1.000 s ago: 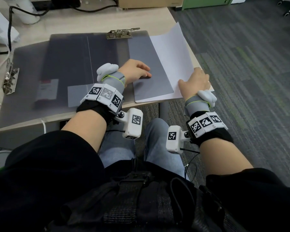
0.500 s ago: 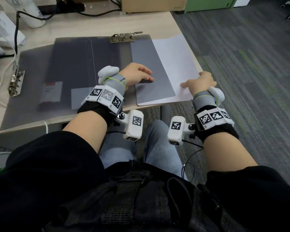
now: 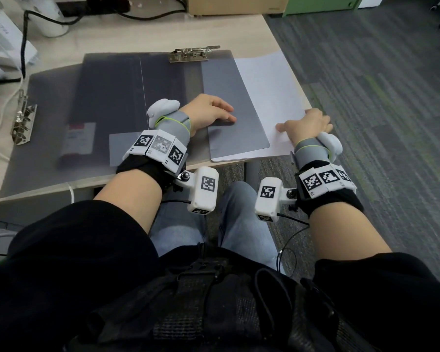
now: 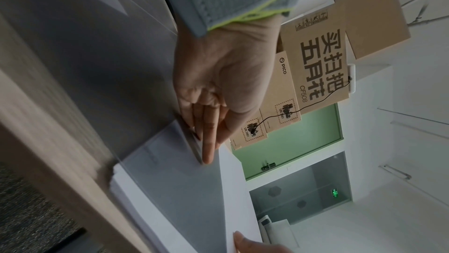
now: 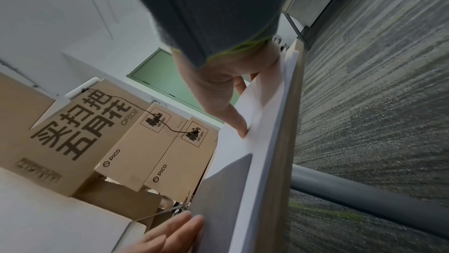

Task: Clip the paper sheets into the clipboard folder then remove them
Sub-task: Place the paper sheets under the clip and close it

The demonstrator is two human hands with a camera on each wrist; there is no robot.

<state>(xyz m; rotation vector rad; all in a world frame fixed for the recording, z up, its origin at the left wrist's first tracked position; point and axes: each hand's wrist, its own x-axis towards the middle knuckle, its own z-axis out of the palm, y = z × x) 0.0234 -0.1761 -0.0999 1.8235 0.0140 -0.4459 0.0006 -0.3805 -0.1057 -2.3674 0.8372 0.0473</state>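
Your paper sheets (image 3: pixel 267 97) aren't under the clip (image 3: pixel 191 54) at this moment: the stack sits at 3 o'clock of the clipboard folder (image 3: pixel 137 102), half under its translucent grey flap and half on bare desk (image 3: pixel 127 29), sticking out toward the desk's right edge. The metal clip, at 12 o'clock on the board, holds nothing. Can't tell from this alone whether you're pre-clip or post-removal; either way sheets are loose w/ no clamp on them.

Your left hand (image 3: pixel 208 110) lies flat on the grey flap, fingers straight and pressing it down, gripping nothing. Your right hand (image 3: pixel 308 125) is at 4 o'clock on the stack's outer edge: thumb on top of the paper, fingers wrapped over the edge, so it's pinching the sheets.

Materials: paper is plain white, matte, thin, several sheets approx squared up. Folder is smoky semi-transparent plastic, smooth, rounded corners, opened out flat. Clip is shiny steel w/ a lever arm. A 2nd clip (image 3: pixel 23 118) sits at 9 o'clock. Desk is pale wood laminate.
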